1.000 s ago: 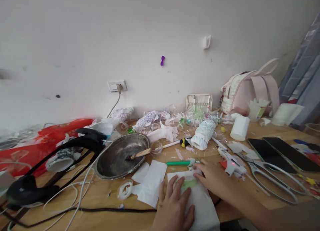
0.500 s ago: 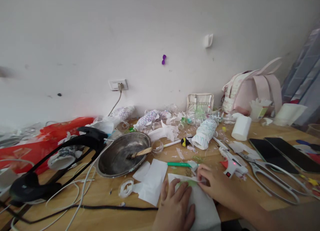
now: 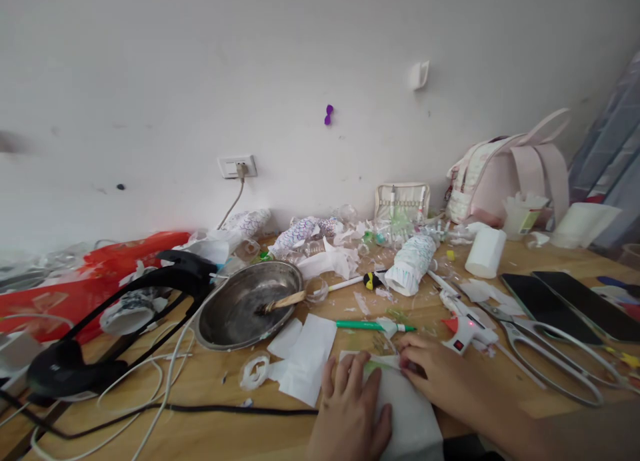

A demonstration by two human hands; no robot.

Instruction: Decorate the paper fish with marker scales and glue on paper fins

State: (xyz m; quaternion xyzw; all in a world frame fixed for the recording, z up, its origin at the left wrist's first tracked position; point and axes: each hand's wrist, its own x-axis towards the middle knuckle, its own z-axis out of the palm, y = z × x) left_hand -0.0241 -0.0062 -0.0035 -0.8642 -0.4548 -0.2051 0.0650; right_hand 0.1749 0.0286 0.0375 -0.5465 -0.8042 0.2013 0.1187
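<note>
A white paper sheet (image 3: 407,411) lies at the front edge of the table, with a greenish patch showing near its top. On its left side my left hand (image 3: 350,404) rests flat, fingers spread and pressing the paper down. My right hand (image 3: 433,371) is at the sheet's upper right edge, its fingers curled and pinching the paper; the fingertips are partly hidden. Just beyond the sheet is a green marker (image 3: 360,325), its tip pointing right. Left of my hands lie another white paper piece (image 3: 313,354) and a tape roll (image 3: 255,372).
A metal bowl (image 3: 225,314) holds a wooden-handled brush (image 3: 285,302). Rightward are a glue gun (image 3: 470,331), large scissors (image 3: 530,348) and two phones (image 3: 550,308). A paper-wrapped bottle (image 3: 413,264) lies behind. Left are a black headset (image 3: 60,374) and cables (image 3: 240,410).
My right hand has shifted slightly right and down along the paper's top edge, uncovering the green marker's tip. My left hand stays flat on the sheet. The view has moved slightly.
</note>
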